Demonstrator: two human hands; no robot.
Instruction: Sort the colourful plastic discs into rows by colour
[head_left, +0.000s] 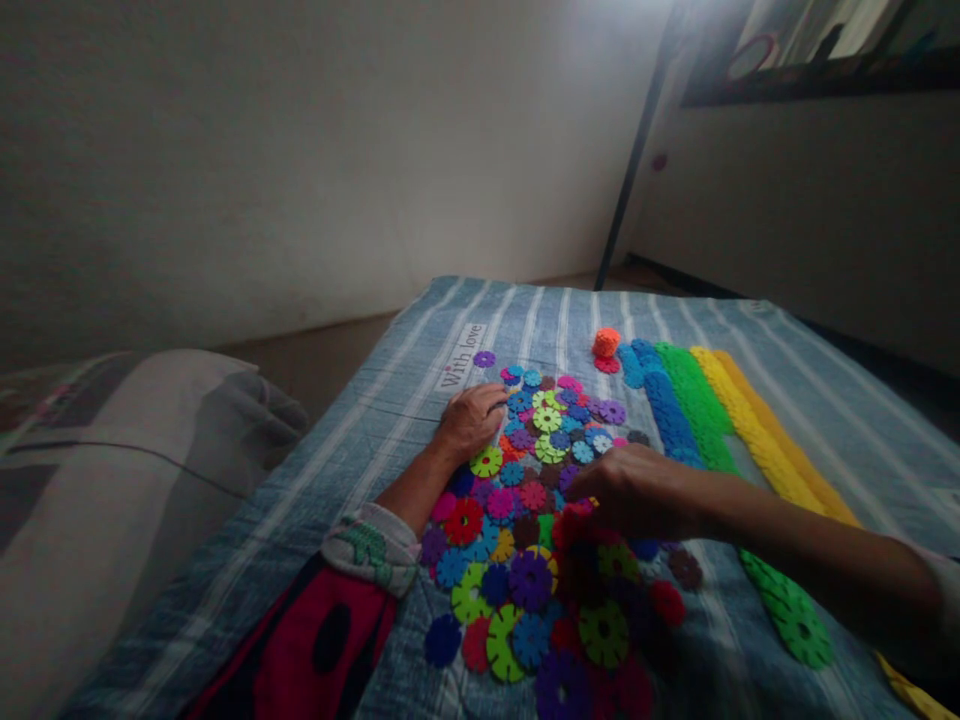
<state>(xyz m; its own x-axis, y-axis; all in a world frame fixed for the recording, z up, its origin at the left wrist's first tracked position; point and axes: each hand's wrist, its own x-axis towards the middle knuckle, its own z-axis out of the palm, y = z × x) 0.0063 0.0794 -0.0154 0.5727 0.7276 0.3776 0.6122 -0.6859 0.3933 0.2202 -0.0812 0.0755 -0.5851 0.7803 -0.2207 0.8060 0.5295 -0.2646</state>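
Note:
A heap of notched plastic discs [532, 495] in many colours lies on a blue striped cloth. My left hand [472, 415] rests at the heap's far left edge, fingers lying loosely on the cloth and against the discs; it grips nothing that I can see. Over the heap's right side, my right hand [626, 490] points down with its fingers closed around red discs [574, 525], partly hidden and dim in shadow. Just beyond it stands a stack of orange discs [606, 342], a red disc [607, 365] beside its base.
Right of the heap, discs lie in overlapping rows by colour: blue [667, 410], green [694, 390], yellow [739, 425] and orange-yellow [787, 445]. My right forearm crosses these rows. A lone purple disc [484, 359] lies by the printed words. Grey bedding [150, 500] is at left.

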